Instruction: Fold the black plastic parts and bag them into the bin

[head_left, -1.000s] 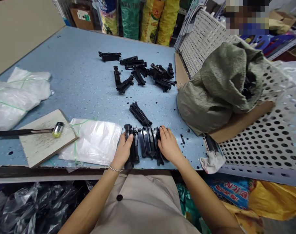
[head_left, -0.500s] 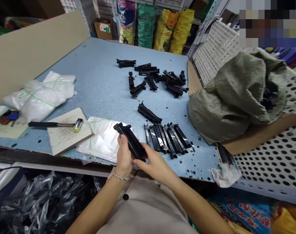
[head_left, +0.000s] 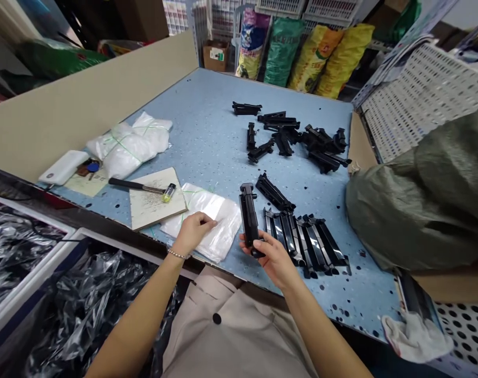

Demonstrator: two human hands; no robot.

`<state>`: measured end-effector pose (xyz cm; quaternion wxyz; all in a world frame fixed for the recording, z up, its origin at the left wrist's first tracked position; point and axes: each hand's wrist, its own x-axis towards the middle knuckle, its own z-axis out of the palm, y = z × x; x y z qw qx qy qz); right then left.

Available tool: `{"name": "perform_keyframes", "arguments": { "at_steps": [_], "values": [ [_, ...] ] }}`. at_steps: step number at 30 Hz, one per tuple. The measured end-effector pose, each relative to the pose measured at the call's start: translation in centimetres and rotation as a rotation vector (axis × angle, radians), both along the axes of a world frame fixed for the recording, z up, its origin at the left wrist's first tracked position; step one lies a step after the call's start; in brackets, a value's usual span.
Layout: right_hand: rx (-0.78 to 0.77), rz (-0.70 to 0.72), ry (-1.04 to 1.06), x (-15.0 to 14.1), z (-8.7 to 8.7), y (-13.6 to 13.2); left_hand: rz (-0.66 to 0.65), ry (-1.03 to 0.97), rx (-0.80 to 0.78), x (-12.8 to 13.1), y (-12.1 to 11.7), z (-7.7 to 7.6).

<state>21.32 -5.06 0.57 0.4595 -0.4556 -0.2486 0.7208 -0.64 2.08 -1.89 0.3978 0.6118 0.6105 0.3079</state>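
My right hand (head_left: 272,257) grips the lower end of a long black plastic part (head_left: 249,215), its far end raised and pointing away from me. Over a stack of clear plastic bags (head_left: 223,231) is my left hand (head_left: 194,231), thumb and fingers pinched together. Whether a bag is caught between those fingertips cannot be made out. Beside my right hand, several black parts (head_left: 302,239) lie side by side in a row. Another black part (head_left: 275,191) rests at an angle just beyond them.
A hammer (head_left: 144,187) lies across a worn board (head_left: 156,205) at left, near wrapped plastic bundles (head_left: 124,144). More black parts (head_left: 280,123) are scattered farther back. A green woven sack (head_left: 416,194) stands at right, beside a white perforated basket (head_left: 416,100). Bins of black plastic (head_left: 101,294) sit below the table edge.
My left hand has let go of the black part and moved left onto the plastic bags. The right hand now holds the part alone, turned more upright. The view has swung left.
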Motion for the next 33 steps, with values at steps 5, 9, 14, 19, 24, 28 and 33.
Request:
{"name": "perform_keyframes", "arguments": {
  "at_steps": [5, 9, 14, 19, 24, 28, 33],
  "values": [
    [-0.021, 0.021, 0.111, -0.7, 0.1, 1.0, 0.172, -0.457, -0.13, -1.0, 0.3, -0.2],
    [-0.041, 0.027, 0.141, -1.2, 0.3, 1.8, 0.277, -0.493, -0.107, -0.9, 0.2, -0.5],
    [-0.152, 0.048, 0.298, -3.5, 0.3, 3.8, 0.281, -0.462, -0.093, -0.1, 0.0, -0.3],
    [-0.215, 0.081, 0.337, -6.3, -1.0, 6.4, 0.222, -0.523, -0.018, -0.8, -0.6, 0.7],
    [-0.21, 0.062, 0.309, -6.2, -2.0, 6.7, 0.084, 0.069, 0.353, -3.7, -1.5, 1.6],
    [-0.12, 0.104, 0.201, -5.7, -2.0, 6.4, -0.113, 0.469, 0.371, -4.7, -1.4, 1.8],
    [0.048, 0.036, 0.025, -4.6, -0.7, 5.0, -0.02, 0.461, 0.436, -4.7, -0.6, 2.1]
  ]
}}
